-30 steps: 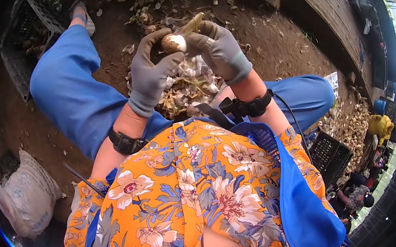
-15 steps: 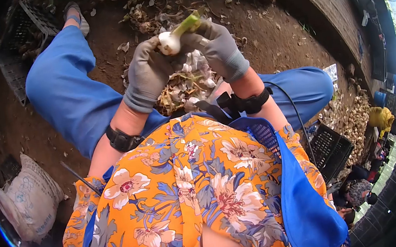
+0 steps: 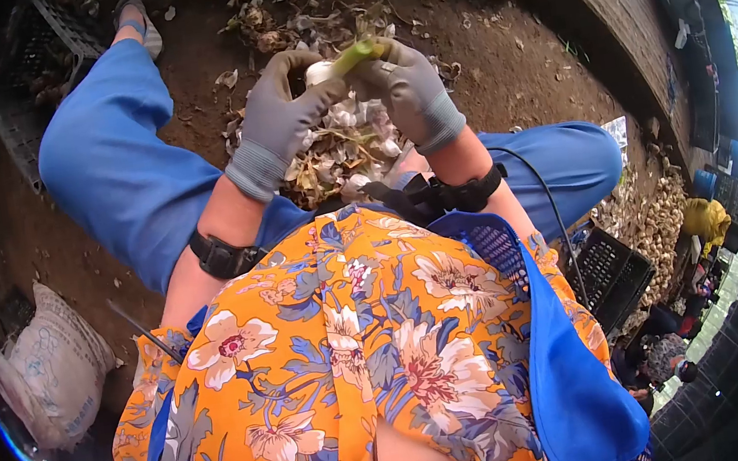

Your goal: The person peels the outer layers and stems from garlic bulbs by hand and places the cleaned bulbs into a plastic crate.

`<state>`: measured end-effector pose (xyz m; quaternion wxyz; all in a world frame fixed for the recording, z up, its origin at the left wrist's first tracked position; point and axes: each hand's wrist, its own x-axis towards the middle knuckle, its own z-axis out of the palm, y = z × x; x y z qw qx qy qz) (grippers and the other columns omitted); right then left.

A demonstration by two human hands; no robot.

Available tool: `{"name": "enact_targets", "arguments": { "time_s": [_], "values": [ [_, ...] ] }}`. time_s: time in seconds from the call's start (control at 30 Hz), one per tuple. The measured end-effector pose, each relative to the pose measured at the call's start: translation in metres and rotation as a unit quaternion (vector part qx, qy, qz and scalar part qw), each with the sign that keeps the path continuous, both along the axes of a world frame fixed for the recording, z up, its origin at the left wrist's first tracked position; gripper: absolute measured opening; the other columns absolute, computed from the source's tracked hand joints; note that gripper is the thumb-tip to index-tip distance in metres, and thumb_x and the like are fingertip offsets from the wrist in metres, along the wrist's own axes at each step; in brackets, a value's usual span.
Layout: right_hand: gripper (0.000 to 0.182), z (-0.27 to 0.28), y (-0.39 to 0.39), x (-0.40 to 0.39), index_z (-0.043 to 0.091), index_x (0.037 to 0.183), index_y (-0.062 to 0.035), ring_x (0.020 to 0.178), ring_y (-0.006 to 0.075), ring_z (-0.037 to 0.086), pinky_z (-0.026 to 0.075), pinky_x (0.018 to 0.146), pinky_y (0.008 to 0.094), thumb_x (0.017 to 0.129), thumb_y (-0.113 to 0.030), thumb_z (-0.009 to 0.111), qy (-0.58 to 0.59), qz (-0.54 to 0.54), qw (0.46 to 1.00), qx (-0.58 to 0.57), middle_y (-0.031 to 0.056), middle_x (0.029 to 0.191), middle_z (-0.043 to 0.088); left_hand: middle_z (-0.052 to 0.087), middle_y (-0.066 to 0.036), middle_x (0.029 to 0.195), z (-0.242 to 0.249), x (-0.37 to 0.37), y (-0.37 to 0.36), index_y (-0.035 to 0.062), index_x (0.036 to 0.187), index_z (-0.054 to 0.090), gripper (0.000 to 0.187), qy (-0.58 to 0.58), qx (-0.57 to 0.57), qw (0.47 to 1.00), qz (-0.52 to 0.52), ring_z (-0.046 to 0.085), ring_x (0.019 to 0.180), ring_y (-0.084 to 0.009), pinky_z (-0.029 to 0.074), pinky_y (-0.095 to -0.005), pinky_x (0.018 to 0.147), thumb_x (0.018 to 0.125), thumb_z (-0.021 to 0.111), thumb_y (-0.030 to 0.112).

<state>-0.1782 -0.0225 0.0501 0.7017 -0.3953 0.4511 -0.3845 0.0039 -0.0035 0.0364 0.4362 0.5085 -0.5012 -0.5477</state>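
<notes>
A white garlic bulb [image 3: 319, 73] with a short green stem is held up between both gloved hands, above the ground in front of me. My left hand [image 3: 281, 111], in a grey glove, has its fingers wrapped round the bulb's left side. My right hand [image 3: 406, 86], gloved the same way, pinches the green stem. Below the hands lies a heap of white and brown garlic peels [image 3: 345, 152] between my legs.
Black crates stand at the upper left [image 3: 19, 118] and lower right [image 3: 612, 271]. A white sack [image 3: 56, 370] sits at the lower left. Many garlic bulbs [image 3: 657, 225] lie at the right, near a yellow bag [image 3: 706, 221]. Another person [image 3: 664, 358] is at the lower right.
The bulb has turned and shifted slightly right, its stem now lying lower. My left hand has opened its grip somewhat and rolled further round the bulb.
</notes>
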Motion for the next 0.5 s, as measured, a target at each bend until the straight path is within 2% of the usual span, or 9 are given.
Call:
{"name": "enact_targets", "arguments": {
  "time_s": [0.03,0.07,0.1,0.13,0.17,0.23,0.3,0.37,0.5],
  "values": [
    [0.018,-0.006,0.000,-0.002,0.061,0.106,-0.0001,0.081,0.0117,0.061,0.050,0.076,0.0256,0.092,-0.011,0.058,0.000,0.001,1.000,0.001,0.0036,0.097,0.065,0.061,-0.010,0.102,0.003,0.002,-0.001,-0.0025,0.116,0.050,0.046,0.060,0.042,0.997,-0.023,0.064,0.089,-0.0155,0.055,-0.0303,0.075,0.083,0.072,0.020],
    [0.018,-0.012,0.000,-0.004,0.061,0.107,-0.0004,0.085,0.0125,0.061,0.051,0.077,0.0265,0.092,-0.010,0.057,-0.105,-0.024,0.993,0.039,0.0039,0.099,0.064,0.061,-0.008,0.105,0.007,0.004,0.002,-0.0018,0.119,0.050,0.044,0.206,0.129,0.969,-0.028,0.063,0.093,-0.0137,0.054,-0.0279,0.079,0.085,0.070,0.019],
    [0.018,-0.011,-0.001,-0.004,0.061,0.108,-0.0006,0.088,0.0134,0.060,0.051,0.078,0.0273,0.092,-0.009,0.056,-0.209,-0.049,0.974,0.077,0.0041,0.101,0.064,0.061,-0.008,0.105,0.009,0.004,0.002,-0.0018,0.119,0.050,0.044,0.206,0.130,0.969,-0.028,0.063,0.093,-0.0137,0.054,-0.0279,0.079,0.085,0.070,0.019],
    [0.020,-0.010,0.002,-0.006,0.059,0.111,-0.0016,0.095,0.0145,0.058,0.052,0.081,0.0297,0.093,-0.008,0.053,-0.129,-0.030,0.991,-0.013,0.0052,0.103,0.062,0.061,-0.008,0.107,0.010,0.003,0.001,-0.0011,0.121,0.050,0.045,0.222,0.136,0.965,-0.042,0.062,0.094,-0.0135,0.053,-0.0278,0.080,0.085,0.069,0.018],
    [0.020,-0.009,0.002,-0.006,0.059,0.111,-0.0016,0.095,0.0145,0.058,0.052,0.081,0.0297,0.093,-0.008,0.053,-0.129,-0.032,0.991,-0.012,0.0052,0.103,0.062,0.061,-0.008,0.109,0.010,0.002,0.001,-0.0005,0.123,0.050,0.045,0.238,0.142,0.959,-0.057,0.062,0.096,-0.0133,0.053,-0.0277,0.081,0.086,0.068,0.018],
    [0.015,-0.003,0.002,-0.006,0.060,0.104,-0.0054,0.087,0.0134,0.058,0.050,0.079,0.0302,0.091,-0.010,0.052,-0.171,-0.048,0.982,0.064,0.0026,0.095,0.061,0.062,-0.007,0.108,0.002,0.000,0.002,-0.0001,0.122,0.051,0.042,0.199,0.106,0.974,-0.031,0.062,0.094,-0.0126,0.053,-0.0273,0.079,0.086,0.068,0.017],
    [0.016,-0.002,0.003,-0.004,0.060,0.104,-0.0059,0.086,0.0139,0.058,0.050,0.080,0.0308,0.092,-0.010,0.052,-0.156,-0.044,0.985,0.062,0.0029,0.095,0.061,0.063,-0.007,0.106,-0.001,0.000,0.001,0.0004,0.121,0.053,0.040,0.159,0.070,0.985,-0.004,0.062,0.093,-0.0119,0.054,-0.0268,0.078,0.087,0.067,0.016],
    [0.016,0.001,0.003,-0.003,0.060,0.104,-0.0064,0.085,0.0144,0.058,0.049,0.082,0.0315,0.092,-0.011,0.051,-0.143,-0.039,0.987,0.060,0.0031,0.095,0.061,0.066,-0.007,0.100,0.001,0.005,-0.001,-0.0001,0.114,0.058,0.031,0.018,0.080,0.996,0.045,0.063,0.087,-0.0104,0.054,-0.0245,0.072,0.088,0.065,0.013],
    [0.018,-0.021,-0.010,-0.019,0.060,0.105,-0.0053,0.081,0.0158,0.056,0.048,0.077,0.0325,0.095,-0.015,0.050,-0.304,-0.137,0.937,0.105,0.0050,0.093,0.062,0.067,-0.005,0.094,-0.015,0.016,-0.002,0.0001,0.110,0.061,0.024,0.138,0.156,0.977,0.053,0.063,0.082,-0.0095,0.053,-0.0224,0.067,0.088,0.064,0.011]
  ]
}}
